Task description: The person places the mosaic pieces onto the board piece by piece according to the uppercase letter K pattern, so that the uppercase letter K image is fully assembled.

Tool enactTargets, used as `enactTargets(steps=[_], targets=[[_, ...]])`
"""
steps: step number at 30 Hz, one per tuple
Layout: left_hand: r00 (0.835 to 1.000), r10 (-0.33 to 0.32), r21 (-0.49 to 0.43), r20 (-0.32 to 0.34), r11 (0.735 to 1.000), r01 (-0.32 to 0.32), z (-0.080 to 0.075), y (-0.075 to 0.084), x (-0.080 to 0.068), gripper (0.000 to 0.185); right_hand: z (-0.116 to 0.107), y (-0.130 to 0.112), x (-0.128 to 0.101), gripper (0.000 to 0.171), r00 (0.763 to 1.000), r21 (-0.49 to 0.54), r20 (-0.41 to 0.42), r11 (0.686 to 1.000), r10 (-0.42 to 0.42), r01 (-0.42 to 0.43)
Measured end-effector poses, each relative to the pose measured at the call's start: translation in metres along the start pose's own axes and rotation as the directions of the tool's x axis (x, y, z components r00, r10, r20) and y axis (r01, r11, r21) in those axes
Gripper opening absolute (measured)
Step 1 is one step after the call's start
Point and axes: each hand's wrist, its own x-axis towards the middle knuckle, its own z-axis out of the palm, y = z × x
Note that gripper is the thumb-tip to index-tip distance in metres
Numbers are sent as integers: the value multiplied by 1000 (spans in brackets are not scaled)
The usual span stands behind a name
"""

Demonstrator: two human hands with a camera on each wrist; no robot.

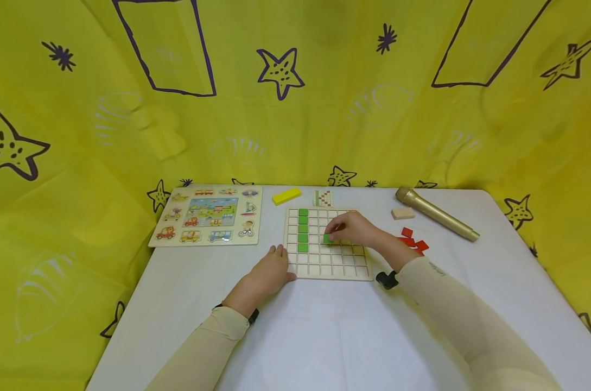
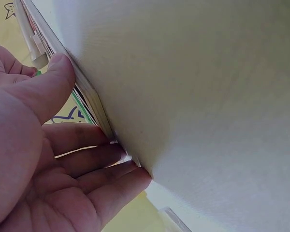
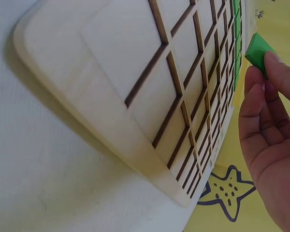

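A wooden grid board (image 1: pixel 334 272) lies flat on the white table, with a column of several green square tiles (image 1: pixel 302 229) set in its left part. My right hand (image 1: pixel 352 229) pinches another green tile (image 3: pixel 257 50) between thumb and fingers, above the middle of the grid. In the right wrist view that tile is tilted and apart from the board. Along the board's left edge rests my left hand (image 1: pixel 268 271), its thumb at the near corner. The left wrist view has its fingers (image 2: pixel 111 191) extended against the table beside the board's edge.
Left of the board lies a vehicle picture puzzle (image 1: pixel 207 239). Behind it are a yellow block (image 1: pixel 286 196) and a small pattern card (image 1: pixel 323 199). To the right are several red tiles (image 1: pixel 407 233), a plain wooden block (image 1: pixel 403 214) and a gold microphone (image 1: pixel 437 213). A yellow curtain (image 1: pixel 295 125) hangs behind.
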Motion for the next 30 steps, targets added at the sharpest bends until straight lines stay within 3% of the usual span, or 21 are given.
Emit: enactTargets(steps=[16, 30], targets=[[1000, -2, -14, -2, 1000, 2, -1, -1, 2, 78, 18, -10, 11, 7, 999, 11, 47, 1000, 6, -7], [999, 37, 12, -30, 999, -36, 3, -4, 3, 76, 40, -26, 13, 9, 994, 35, 97, 998, -47, 44]])
